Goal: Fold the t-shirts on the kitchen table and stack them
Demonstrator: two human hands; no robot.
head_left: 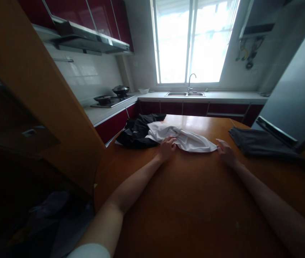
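Observation:
A crumpled white garment lies across the far part of the wooden table; its exact kind cannot be made out. My left hand is at its near edge, fingers curled and closed on the fabric. At the garment's right tip, my right hand pinches the corner between thumb and fingers, with the index finger fairly straight. The garment's left end overlaps a heap of black clothing. To the right of my right hand rests a folded dark grey garment.
Beyond the table run a counter with a double sink and a tall faucet. Lidded pans stand on the stove at the left. A refrigerator borders the right side, and a wooden partition the left.

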